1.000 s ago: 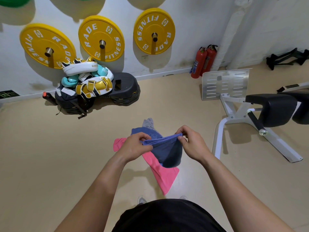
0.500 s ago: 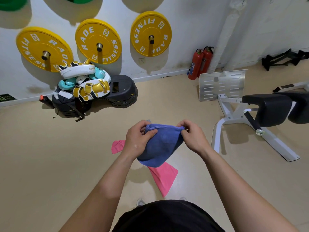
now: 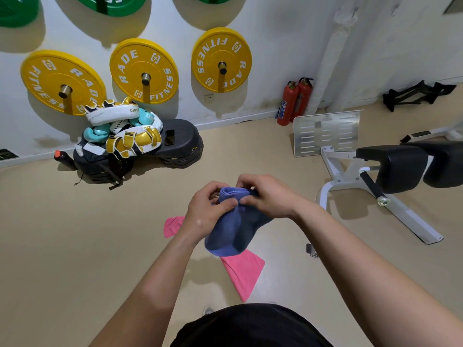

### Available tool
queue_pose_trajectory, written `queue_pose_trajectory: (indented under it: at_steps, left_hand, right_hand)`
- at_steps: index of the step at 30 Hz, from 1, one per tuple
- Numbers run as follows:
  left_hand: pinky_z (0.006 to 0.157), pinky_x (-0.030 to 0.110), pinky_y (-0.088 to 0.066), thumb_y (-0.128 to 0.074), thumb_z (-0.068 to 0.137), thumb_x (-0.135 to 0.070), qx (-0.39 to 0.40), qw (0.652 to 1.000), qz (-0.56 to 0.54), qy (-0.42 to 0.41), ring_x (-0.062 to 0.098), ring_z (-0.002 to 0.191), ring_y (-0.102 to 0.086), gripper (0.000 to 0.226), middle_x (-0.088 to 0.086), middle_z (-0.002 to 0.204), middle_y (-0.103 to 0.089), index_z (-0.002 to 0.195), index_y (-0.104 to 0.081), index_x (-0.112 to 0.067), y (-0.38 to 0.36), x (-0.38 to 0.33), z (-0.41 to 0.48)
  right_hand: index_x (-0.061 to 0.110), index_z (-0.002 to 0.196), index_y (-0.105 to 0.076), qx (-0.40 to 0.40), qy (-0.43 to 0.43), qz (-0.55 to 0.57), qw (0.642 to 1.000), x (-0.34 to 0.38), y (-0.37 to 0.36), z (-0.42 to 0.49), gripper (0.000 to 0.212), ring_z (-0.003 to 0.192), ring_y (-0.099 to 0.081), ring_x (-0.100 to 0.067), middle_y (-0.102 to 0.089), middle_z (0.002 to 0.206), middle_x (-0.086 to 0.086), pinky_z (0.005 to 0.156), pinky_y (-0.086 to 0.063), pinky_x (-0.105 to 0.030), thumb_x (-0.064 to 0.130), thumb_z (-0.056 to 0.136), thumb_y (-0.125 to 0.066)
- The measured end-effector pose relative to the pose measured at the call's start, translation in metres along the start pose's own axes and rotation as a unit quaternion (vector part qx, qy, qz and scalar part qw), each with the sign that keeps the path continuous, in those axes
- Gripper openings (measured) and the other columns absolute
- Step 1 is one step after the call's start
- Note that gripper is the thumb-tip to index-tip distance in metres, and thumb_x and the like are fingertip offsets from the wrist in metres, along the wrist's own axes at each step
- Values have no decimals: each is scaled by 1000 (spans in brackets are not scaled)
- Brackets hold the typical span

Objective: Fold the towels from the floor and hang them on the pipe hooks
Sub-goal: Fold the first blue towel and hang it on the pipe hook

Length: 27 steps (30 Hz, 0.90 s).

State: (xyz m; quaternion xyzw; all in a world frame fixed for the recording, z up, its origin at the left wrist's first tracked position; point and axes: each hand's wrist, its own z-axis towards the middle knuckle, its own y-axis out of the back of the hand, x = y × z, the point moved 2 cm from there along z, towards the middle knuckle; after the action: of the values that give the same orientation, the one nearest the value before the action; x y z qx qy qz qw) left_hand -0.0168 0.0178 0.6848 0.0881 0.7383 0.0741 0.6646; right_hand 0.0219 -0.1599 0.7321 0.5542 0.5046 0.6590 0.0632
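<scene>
Blue towel (image 3: 233, 229) is up off the floor, bunched between both hands right in front of the person. Its folded top edge sits between the fingers and the rest droops in a rounded lump below the wrists. On one side the left hand (image 3: 208, 211) has thumb and curled fingers pinching the top-left part of the fold. The right hand (image 3: 268, 196) is curled over the top-right part, thumb pressed on the cloth right next to the other thumb, so the two hands are pretty much touching. Neither is slack, both are clamped on the fabric. Underneath, a pink towel (image 3: 244, 274) lies on the beige floor (image 3: 75, 246), partly hidden behind the blue one and the left forearm, with one corner poking out to the left and a bigger bit showing lower right. Back against the white wall there's a pile of boxing pads (image 3: 122, 131) stacked on a black step platform (image 3: 183, 144), and a phone (image 3: 169, 140) lies on the platform just beside them. Yellow weight plates (image 3: 144, 71) hang on wall pegs above, with green plates (image 3: 110, 6) cut off at the top edge. Two red fire extinguishers (image 3: 295, 101) stand near the corner, and a white-framed bench (image 3: 390, 166) with black pads sits off to the right.
</scene>
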Motion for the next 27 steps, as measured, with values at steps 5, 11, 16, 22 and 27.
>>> queue_pose_trajectory:
  at_steps: [5, 11, 16, 22, 27]
  left_hand:
    - [57, 18, -48, -81, 78, -11, 39, 997, 29, 58, 5, 66, -65, 19, -6, 74, -71, 87, -68, -22, -10, 13, -4]
    - [80, 41, -61, -80, 72, -28, 49, 993, 24, 105, 20, 89, -74, 34, 4, 91, -77, 97, -70, -8, -22, 39, -3]
    - [61, 29, -44, -75, 84, -25, 64, 990, 48, 117, 8, 61, -55, 22, -12, 64, -59, 73, -60, -13, -12, 62, -6]
    - [60, 21, -47, -70, 91, -17, -18, 993, 32, 115, 7, 66, -57, 12, -2, 75, -65, 89, -71, -6, 32, 60, 0]
    - [69, 27, -55, -74, 87, -11, -108, 989, 12, 103, 12, 74, -68, 6, 5, 83, -75, 91, -69, -12, 49, 48, 7]
  right_hand:
    - [27, 95, -63, -20, 38, 25, 999, 24, 25, 10, 14, 84, -61, -20, -68, 88, 3, 77, -51, -40, 17, 88, -58]
    - [26, 94, -62, -144, 49, 82, 985, 32, 70, 14, 13, 84, -58, -7, -65, 87, 10, 74, -45, -21, 14, 91, -57]
    - [30, 94, -58, -278, -12, 53, 959, 0, 96, 10, 9, 85, -58, -5, -63, 89, 14, 74, -43, -23, 22, 94, -55]
    - [16, 98, -55, -333, -161, 61, 927, -56, 79, -6, 8, 85, -55, -21, -64, 90, -1, 67, -39, -33, 20, 96, -48]
    - [13, 93, -50, -322, -209, 80, 920, -74, 53, -13, 7, 77, -52, -21, -59, 80, 0, 62, -38, -25, 18, 97, -46]
